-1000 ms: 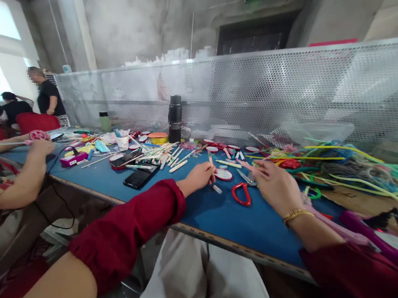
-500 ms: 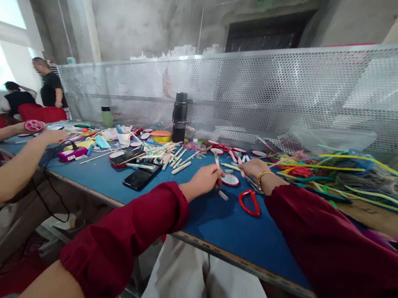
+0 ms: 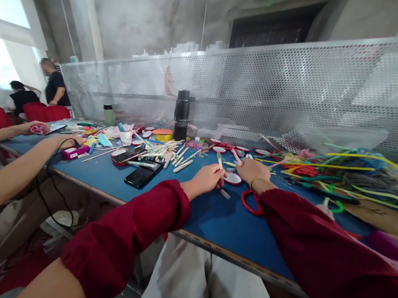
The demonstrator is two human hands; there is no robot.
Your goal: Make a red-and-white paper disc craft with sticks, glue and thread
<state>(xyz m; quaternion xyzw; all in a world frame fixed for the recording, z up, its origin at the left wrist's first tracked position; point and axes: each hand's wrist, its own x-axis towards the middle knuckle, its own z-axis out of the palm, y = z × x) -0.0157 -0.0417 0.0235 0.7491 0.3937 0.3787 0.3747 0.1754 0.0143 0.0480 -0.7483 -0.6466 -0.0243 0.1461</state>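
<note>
Slim, straight and pale, a smooth-looking stick leans toward eleven o'clock from the pinched fingers of the left hand, above a flat blue tabletop. At about four o'clock from that hand lies a small, translucent tube, and at three a round white disc with a red rim. Toward two o'clock, the right hand reaches beyond a rounded red plastic-looking loop handle, its finger state impossible to tell.
</note>
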